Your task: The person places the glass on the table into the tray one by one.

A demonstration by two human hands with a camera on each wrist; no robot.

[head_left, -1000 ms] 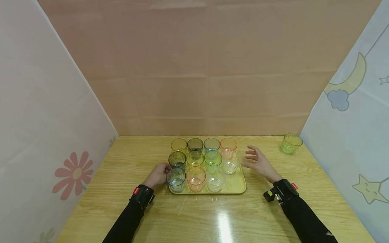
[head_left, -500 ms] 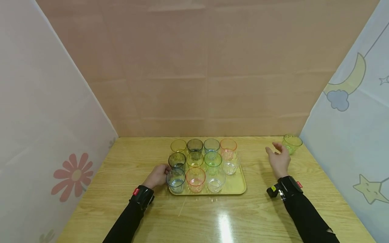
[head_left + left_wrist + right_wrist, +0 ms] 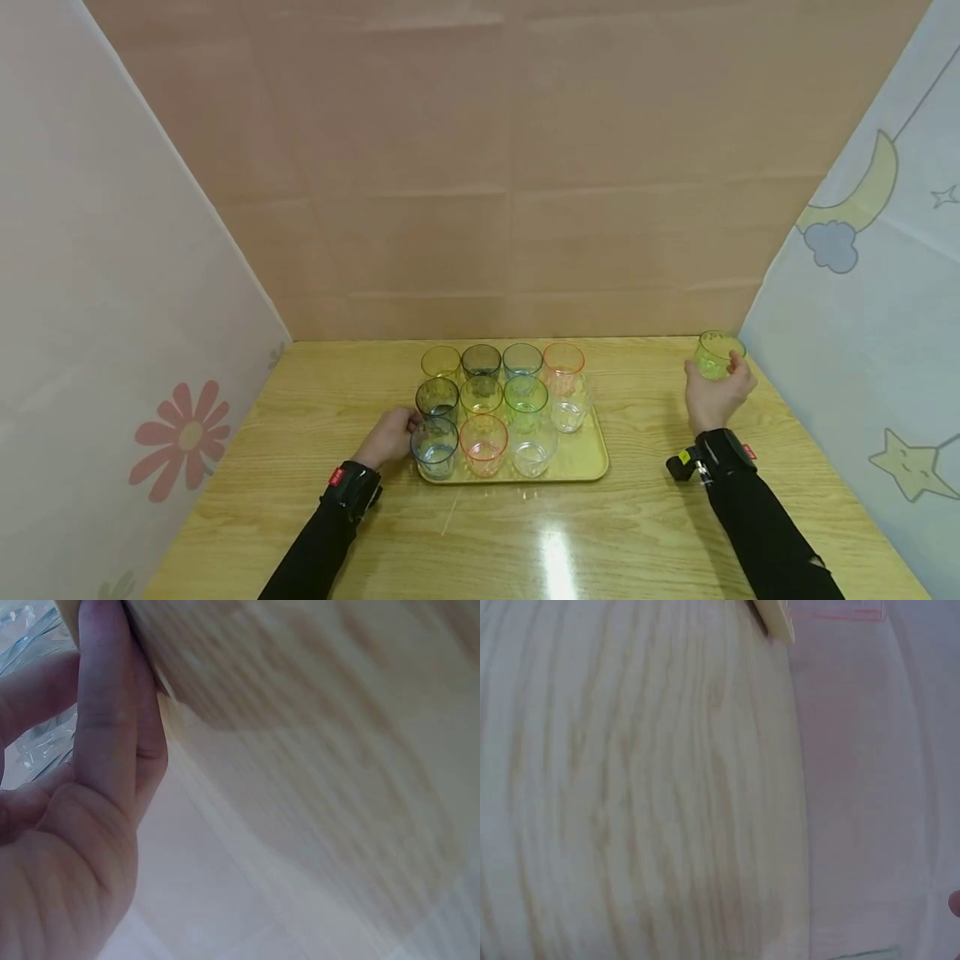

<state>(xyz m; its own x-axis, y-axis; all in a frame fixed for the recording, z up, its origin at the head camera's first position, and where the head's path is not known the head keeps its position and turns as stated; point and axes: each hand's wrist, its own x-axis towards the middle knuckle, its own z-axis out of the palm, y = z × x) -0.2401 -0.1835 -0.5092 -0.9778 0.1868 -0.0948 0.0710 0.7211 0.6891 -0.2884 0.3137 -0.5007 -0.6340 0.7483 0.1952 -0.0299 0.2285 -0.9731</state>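
Note:
In the head view, my left hand [image 3: 388,437] is at the left edge of the yellow tray [image 3: 583,457], gripping it close beside a blue glass [image 3: 434,454] and a dark glass [image 3: 437,398]. The left wrist view has its fingers [image 3: 109,720] against the tray's side, with clear glass behind them. At the far right of the table, my right hand [image 3: 718,398] holds a yellow-green glass [image 3: 712,354], thumb on the left and fingers on the right. The right wrist view catches only a fingertip [image 3: 955,903] and a bit of green rim [image 3: 870,952].
Several tinted and clear glasses stand upright in rows on the tray, among them a pink glass [image 3: 483,450], a green glass [image 3: 527,398] and a clear glass [image 3: 532,454]. A brown backdrop [image 3: 480,208] rises behind the wooden table [image 3: 480,542]; patterned white walls flank it.
My right hand has moved from beside the tray to the far right and closed round the yellow-green glass there. My left hand stays at the tray's edge.

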